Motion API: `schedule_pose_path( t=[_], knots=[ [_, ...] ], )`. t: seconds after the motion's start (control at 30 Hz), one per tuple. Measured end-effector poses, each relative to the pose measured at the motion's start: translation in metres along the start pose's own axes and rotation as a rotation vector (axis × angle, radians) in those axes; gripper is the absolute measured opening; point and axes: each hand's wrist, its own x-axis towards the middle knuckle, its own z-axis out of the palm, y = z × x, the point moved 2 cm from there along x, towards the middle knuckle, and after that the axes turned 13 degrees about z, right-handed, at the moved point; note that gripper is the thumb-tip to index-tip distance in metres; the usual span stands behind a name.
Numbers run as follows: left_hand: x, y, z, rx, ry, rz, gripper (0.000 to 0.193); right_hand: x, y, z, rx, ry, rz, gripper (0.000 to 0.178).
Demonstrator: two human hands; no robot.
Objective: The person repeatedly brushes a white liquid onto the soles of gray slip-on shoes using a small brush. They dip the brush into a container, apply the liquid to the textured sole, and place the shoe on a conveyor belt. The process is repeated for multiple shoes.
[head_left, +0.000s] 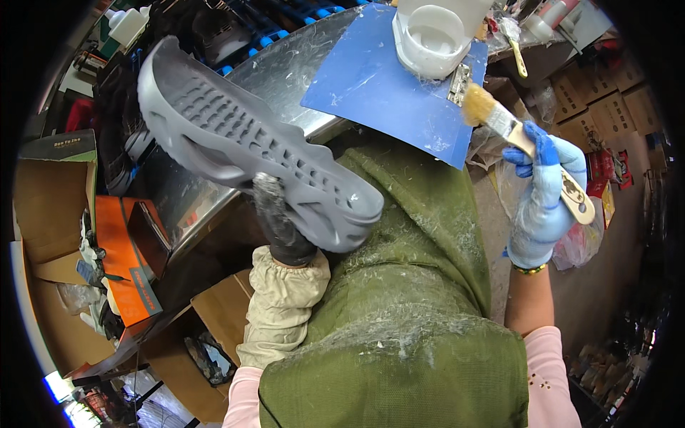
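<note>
A grey shoe sole with a pitted inner face is tilted over the metal bench edge and my lap. My left hand, in a dark glove smeared with white, grips it from below at the middle; most of its fingers are hidden under the sole. In my right hand, wearing a light blue and white glove with darker blue fingertips, is a paintbrush held by its pale wooden handle. The tan bristles point up and left, apart from the sole, near a white plastic container.
Beneath the container lies a blue clipboard with a metal clip, overhanging the metal bench. Another brush rests at the back right. An orange box and open cardboard boxes stand left; cartons are stacked right.
</note>
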Motion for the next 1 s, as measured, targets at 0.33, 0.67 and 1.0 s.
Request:
schedule_pose_path(
  t=[0.33, 0.67, 1.0],
  knots=[
    [-0.013, 0.002, 0.025, -0.032, 0.126, -0.287, 0.062, -0.009, -0.016, 0.06, -0.023, -0.492, 0.385, 0.024],
    [-0.014, -0.01, 0.021, -0.169, 0.119, -0.549, 0.05, -0.02, -0.029, 0.087, -0.122, -0.581, -0.37, 0.023],
    [-0.029, -0.014, 0.039, -0.287, 0.158, -0.568, 0.048, 0.075, 0.029, 0.134, -0.643, -0.153, -0.877, 0.038]
  ],
)
